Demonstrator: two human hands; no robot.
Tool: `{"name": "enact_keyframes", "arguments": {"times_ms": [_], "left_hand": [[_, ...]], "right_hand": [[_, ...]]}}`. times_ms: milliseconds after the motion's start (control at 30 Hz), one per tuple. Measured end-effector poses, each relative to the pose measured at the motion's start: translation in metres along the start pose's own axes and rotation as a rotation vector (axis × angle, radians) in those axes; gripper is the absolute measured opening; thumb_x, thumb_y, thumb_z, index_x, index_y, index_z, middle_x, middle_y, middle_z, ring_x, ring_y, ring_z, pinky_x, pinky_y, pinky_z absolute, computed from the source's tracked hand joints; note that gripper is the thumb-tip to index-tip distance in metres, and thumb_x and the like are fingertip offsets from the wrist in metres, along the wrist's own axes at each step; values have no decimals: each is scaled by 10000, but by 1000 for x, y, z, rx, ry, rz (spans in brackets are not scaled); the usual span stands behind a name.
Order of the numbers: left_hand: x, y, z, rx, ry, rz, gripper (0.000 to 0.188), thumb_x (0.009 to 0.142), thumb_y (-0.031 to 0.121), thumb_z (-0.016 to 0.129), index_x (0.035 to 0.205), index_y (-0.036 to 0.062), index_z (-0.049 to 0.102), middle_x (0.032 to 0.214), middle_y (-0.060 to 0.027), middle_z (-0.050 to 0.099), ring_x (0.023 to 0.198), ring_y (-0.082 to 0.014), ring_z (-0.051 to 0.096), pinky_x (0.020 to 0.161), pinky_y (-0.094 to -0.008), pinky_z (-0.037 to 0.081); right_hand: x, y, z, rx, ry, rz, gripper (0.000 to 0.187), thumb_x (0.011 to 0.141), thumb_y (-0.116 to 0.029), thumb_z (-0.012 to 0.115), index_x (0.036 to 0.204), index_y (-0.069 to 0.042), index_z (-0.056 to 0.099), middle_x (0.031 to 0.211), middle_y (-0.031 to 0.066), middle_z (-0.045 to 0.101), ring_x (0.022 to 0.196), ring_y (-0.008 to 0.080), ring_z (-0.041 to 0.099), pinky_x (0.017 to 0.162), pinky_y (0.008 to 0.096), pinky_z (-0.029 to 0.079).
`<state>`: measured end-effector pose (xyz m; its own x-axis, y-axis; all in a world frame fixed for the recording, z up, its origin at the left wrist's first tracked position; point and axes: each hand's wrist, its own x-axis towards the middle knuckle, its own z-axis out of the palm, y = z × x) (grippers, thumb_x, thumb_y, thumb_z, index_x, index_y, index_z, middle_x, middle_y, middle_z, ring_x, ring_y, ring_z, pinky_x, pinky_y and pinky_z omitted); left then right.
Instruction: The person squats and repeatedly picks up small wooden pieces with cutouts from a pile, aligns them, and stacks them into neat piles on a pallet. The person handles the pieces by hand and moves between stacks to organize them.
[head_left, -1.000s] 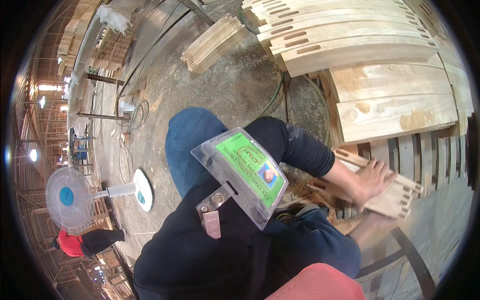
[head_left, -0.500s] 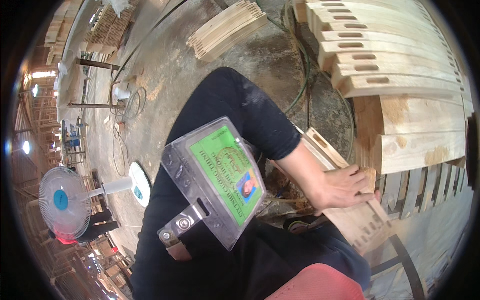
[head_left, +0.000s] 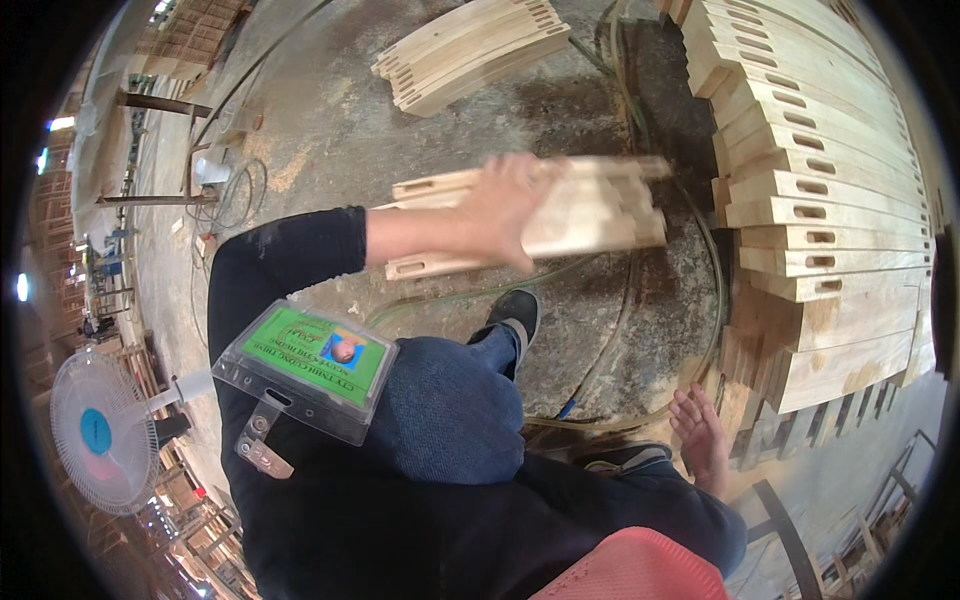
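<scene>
My left hand [head_left: 505, 210], slightly blurred, grips a bundle of pale wooden slats [head_left: 600, 215] with slotted ends, its thumb toward the near side and its fingers toward the far side. The slats are smeared by motion above the concrete floor; whether they touch it I cannot tell. My right hand [head_left: 702, 435] is at the lower right with fingers apart and nothing in it. Beside it, to the upper right, rises a tall stack of slotted wooden slats [head_left: 810, 210]. Another bundle of slats [head_left: 475, 50] lies on the floor at the far side.
Hoses [head_left: 715, 290] run over the sawdust-strewn concrete floor [head_left: 330, 130]. A white standing fan [head_left: 105, 430] is on the left. A badge [head_left: 310, 365] hangs at my chest, and my shoe [head_left: 515, 318] is just below the held slats. Thicker blocks [head_left: 850, 350] support the right stack.
My left hand has swung from the right stack's near side to the middle, bringing the slats along. My right hand now shows, free of wood. My view has shifted slightly.
</scene>
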<state>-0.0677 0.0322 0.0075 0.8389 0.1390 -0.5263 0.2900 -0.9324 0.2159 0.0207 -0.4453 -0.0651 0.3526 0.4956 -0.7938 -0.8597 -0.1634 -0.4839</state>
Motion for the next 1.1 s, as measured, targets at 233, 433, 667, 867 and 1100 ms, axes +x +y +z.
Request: {"name": "enact_keyframes", "arguments": {"times_ms": [233,433,667,867,1100], "left_hand": [[100,-138,9,52,360,-231,1276,603,405,881,1577,37,145,1445,-285,362,1352,-417,360,1148,-533,304],[136,-202,44,247,643,-186,1122,680,332,840,1570,79,205,1543,-235,287,1430,-458,270,1168,-594,222],[141,-199,74,251,676,-191,1054,754,405,811,1583,138,218,1603,-183,233,1478,-433,206,1173,-614,201],[158,-209,60,363,700,-216,1078,774,465,784,1599,163,160,1643,-114,205,1497,-401,195,1154,-677,178],[173,-222,45,395,659,-305,1104,747,545,783,1603,220,167,1632,-63,268,1489,-364,247,1140,-677,200]], "right_hand": [[8,4,-13,119,150,4,498,1042,-323,514,1470,-78,448,1235,81,648,1093,198,632,950,335,500],[20,5,-11,155,230,13,475,1047,-299,509,1463,-78,456,1191,65,647,1050,184,628,916,320,505],[25,4,-17,180,297,8,454,1051,-287,489,1453,-79,466,1167,51,648,1042,183,628,901,306,502],[18,0,-15,160,322,54,445,1049,-283,504,1441,-74,476,1152,59,654,1023,190,633,898,314,504],[15,9,-16,230,347,7,430,1036,-300,538,1398,-69,518,1161,65,662,1042,197,637,896,311,504]]}}
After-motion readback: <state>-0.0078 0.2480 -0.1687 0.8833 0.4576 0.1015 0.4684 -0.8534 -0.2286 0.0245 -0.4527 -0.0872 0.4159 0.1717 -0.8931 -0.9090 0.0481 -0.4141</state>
